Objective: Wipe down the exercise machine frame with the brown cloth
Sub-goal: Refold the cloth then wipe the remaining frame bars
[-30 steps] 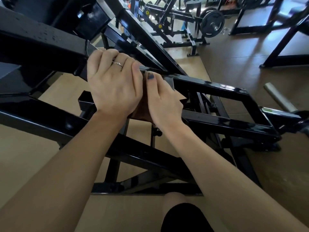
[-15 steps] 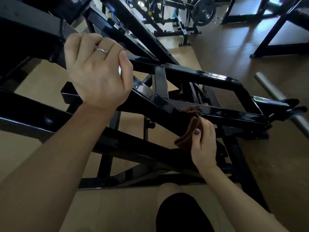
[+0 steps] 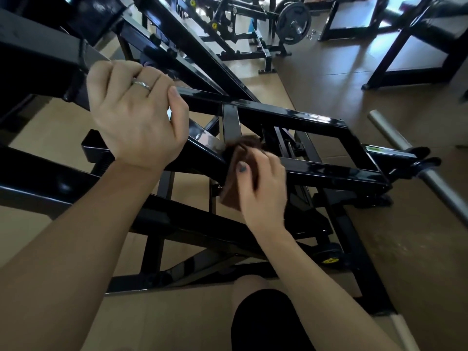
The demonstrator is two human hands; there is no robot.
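- Right hand (image 3: 263, 183), blurred, fingers curled round the folded brown cloth (image 3: 235, 181), pressing it on a glossy black steel machine frame (image 3: 291, 115) bar
- Left hand (image 3: 134, 117) grips an upper bar; its fingertips are hidden

Weight plate (image 3: 293, 21) on a far rack ahead of me, silver bar (image 3: 395, 140) to my right, tan floor (image 3: 329, 79), my knee (image 3: 250, 285) below.

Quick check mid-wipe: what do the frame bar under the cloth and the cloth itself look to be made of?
Frame bar: likely steel tube with glossy black paint, since it shows sharp window reflections. Brown cloth, gripped by the right hand: soft matte fabric, perhaps microfibre; it folds limply, though motion blur hides its weave.
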